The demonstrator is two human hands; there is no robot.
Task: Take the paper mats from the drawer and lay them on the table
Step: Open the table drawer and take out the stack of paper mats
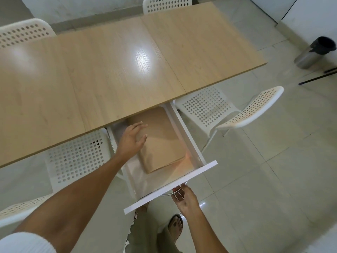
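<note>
Brown paper mats (160, 141) lie in a flat stack inside the white drawer (189, 143), which is pulled well out from under the near edge of the pale wood surface (109, 70). The far end of the stack is hidden beneath that edge.

Your left hand (132, 138) is spread open above the stack's left side, fingers loose, holding nothing; whether it touches the paper cannot be told. It looks placed to slide under or pinch the stack's edge. Your right hand (184, 199) is curled around the metal handle (170, 194) below the drawer front, likely to keep the drawer steady and open.

Out from the drawer: a white perforated chair (76, 157) stands just to its left, another (228, 110) just to its right, both close enough to crowd your arms. The surface beyond the drawer is bare, so laying room is free. Further chairs stand at its far side. A metal bin (313, 53) stands well off to the right on the tiled floor (273, 179).
</note>
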